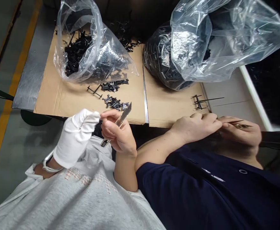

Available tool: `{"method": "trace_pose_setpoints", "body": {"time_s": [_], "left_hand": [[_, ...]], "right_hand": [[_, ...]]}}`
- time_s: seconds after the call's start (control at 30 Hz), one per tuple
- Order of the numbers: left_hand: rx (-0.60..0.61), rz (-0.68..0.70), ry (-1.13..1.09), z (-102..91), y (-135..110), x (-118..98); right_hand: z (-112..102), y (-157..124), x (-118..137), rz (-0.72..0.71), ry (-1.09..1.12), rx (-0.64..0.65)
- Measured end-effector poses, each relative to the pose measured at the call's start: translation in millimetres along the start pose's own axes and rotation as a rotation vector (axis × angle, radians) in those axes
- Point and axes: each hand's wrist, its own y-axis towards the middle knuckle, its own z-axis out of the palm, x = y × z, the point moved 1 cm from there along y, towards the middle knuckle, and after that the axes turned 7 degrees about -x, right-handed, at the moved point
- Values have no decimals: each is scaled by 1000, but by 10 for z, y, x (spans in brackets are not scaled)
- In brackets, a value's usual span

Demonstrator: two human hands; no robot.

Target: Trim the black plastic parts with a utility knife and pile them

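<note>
My left hand (76, 135) wears a white glove, and its fingertips are pinched together just left of my right thumb. What they pinch is too small to make out. My bare right hand (118, 135) is closed round a slim utility knife (121, 118), blade pointing up and right. Both hands hover over my lap, in front of the table edge. Small black plastic parts (114, 103) lie in little heaps on the cardboard (63, 95) just beyond my hands.
A clear bag of black parts (87, 48) stands at the back left, and a larger clear bag (202, 48) at the back right. A co-worker in a navy shirt (202, 188) sits close on my right, hands (197, 126) together at the table edge. One black part (198, 101) lies near them.
</note>
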Motion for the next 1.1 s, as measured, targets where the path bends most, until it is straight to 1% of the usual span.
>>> {"method": "trace_pose_setpoints", "body": {"time_s": [0.07, 0.13, 0.2, 0.27, 0.3, 0.4, 0.47, 0.53, 0.63, 0.7, 0.8, 0.87, 0.97, 1.1], "left_hand": [[-37, 60, 49, 6, 16, 17], [-73, 119, 155, 9, 48, 61], [-54, 135, 261, -4, 99, 136], [-31, 123, 318, -45, 165, 232], [-44, 112, 336, -76, 199, 281], [-185, 58, 407, -178, 280, 397], [-245, 25, 450, -214, 308, 430], [-234, 12, 462, -215, 319, 432], [-195, 6, 468, -183, 318, 414], [-180, 1, 463, -162, 311, 408], [-149, -18, 449, -139, 305, 410], [-114, -48, 441, -124, 308, 413], [-53, -105, 448, -96, 321, 407], [-3, -138, 430, -64, 333, 402]], "right_hand": [[-29, -32, -31, -20, -83, -54], [-74, -43, -41, -43, -227, -109], [-157, -2, -22, -66, -394, -166], [-278, 89, 17, -117, -583, -248], [-345, 147, 36, -146, -685, -302], [-516, 321, 58, -208, -969, -456], [-582, 419, 58, -232, -1125, -509], [-621, 515, 76, -265, -1238, -557], [-661, 703, 153, -298, -1352, -634], [-683, 848, 208, -287, -1420, -646], [-717, 1014, 235, -240, -1485, -598], [-752, 1058, 215, -235, -1487, -584], [-826, 1069, 163, -274, -1441, -575], [-916, 1127, 112, -314, -1400, -515]]}}
